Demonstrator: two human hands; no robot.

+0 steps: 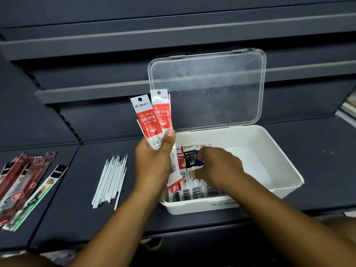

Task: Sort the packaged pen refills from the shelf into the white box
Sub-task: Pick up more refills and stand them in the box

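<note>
A white box (277,187) sits on the dark shelf with its clear lid (208,87) standing open behind it. My left hand (154,162) grips a fan of red-and-white refill packs (154,116) upright at the box's left rim. My right hand (217,166) reaches inside the box, fingers curled on a blue-topped pack (201,161) beside a black pack (190,158) and a red one (180,160) lying in the left part of the box. The box's right half shows bare white floor.
A bundle of loose white refill tubes (111,180) lies on the shelf left of the box. Further left is a pile of other packaged refills (25,185). Grey shelf rails (96,37) run behind. Something pale sits at the far right edge (348,110).
</note>
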